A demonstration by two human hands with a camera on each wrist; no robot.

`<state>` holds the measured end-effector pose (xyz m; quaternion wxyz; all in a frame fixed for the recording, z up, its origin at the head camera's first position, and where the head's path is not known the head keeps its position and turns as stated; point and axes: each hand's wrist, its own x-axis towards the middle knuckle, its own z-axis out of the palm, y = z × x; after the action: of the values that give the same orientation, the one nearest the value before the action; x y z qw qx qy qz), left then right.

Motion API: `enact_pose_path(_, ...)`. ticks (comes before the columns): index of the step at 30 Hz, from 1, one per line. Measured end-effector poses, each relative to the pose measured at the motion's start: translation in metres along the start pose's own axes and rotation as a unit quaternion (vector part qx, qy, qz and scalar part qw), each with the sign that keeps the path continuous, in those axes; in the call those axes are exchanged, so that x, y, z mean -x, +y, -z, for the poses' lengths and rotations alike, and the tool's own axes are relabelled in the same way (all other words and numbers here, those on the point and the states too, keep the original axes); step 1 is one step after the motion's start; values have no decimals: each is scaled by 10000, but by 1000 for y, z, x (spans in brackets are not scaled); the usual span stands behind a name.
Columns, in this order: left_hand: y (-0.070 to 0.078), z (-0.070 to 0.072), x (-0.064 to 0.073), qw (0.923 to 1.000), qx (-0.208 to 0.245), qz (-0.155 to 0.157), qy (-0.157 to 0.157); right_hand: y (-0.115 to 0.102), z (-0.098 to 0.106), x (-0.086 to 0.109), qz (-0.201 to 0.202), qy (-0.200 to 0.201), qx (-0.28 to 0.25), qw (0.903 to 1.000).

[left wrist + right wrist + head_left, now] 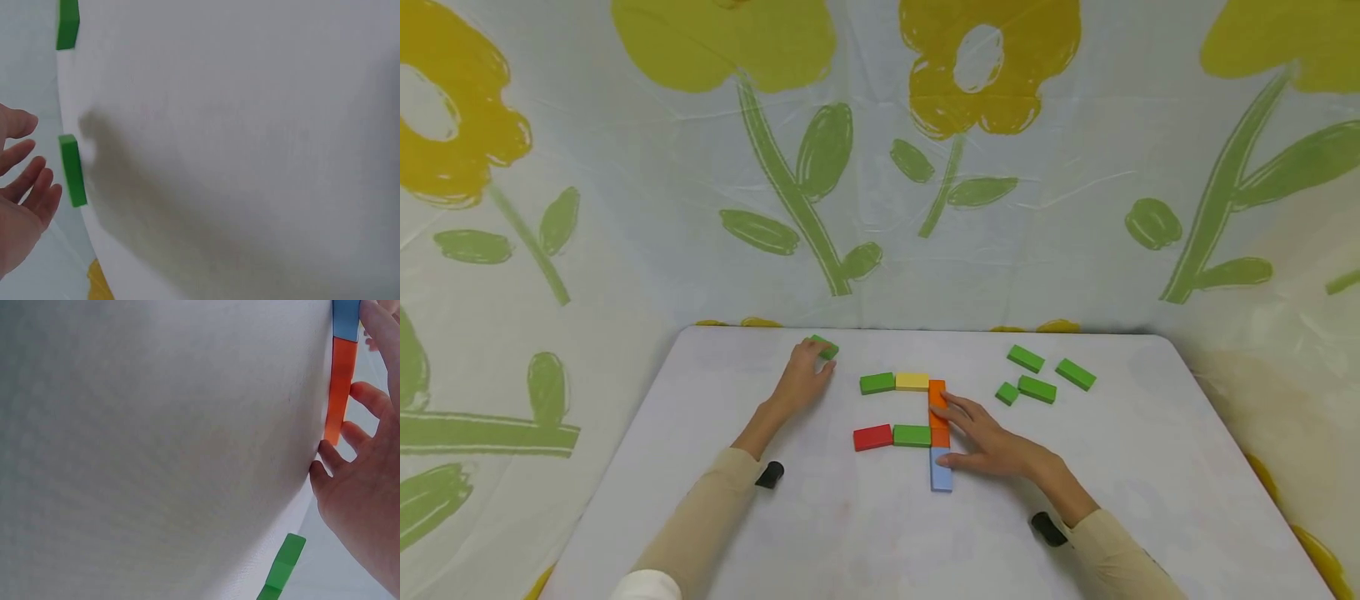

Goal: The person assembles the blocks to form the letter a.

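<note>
At the table's back left my left hand (pixel 800 377) reaches over a green block (pixel 826 347), fingertips partly covering it. In the left wrist view, loosely spread fingers appear beside that green block (pixel 74 172). My right hand (pixel 996 440) lies along a column of blocks with fingers extended. Its fingertips touch the long orange block (pixel 936 390), and the thumb is on the light blue block (pixel 941 481). Between those two sits a short orange block (pixel 940 437). Leftward from the column run a yellow block (pixel 912 382) with a green block (pixel 877 383), and lower a green block (pixel 912 436) with a red block (pixel 872 437).
Several loose green blocks (pixel 1037 389) lie at the back right of the white table (pixel 850 533). Behind the table's back edge hangs a flower-patterned cloth (pixel 880 292). A small black object (pixel 1048 529) shows beside the right wrist, another (pixel 771 475) beside the left.
</note>
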<state>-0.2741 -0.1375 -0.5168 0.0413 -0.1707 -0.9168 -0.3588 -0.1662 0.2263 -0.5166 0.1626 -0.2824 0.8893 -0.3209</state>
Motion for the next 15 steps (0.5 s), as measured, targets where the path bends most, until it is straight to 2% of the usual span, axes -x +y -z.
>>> enact_pose_path(7,-16,-6,-13,9987,-415,-248,138,2,0,1,-87,-12,24,10000)
enact_pose_path(15,-25,-9,-19,9984,-541,-107,-159,2,0,0,-315,-51,75,9995)
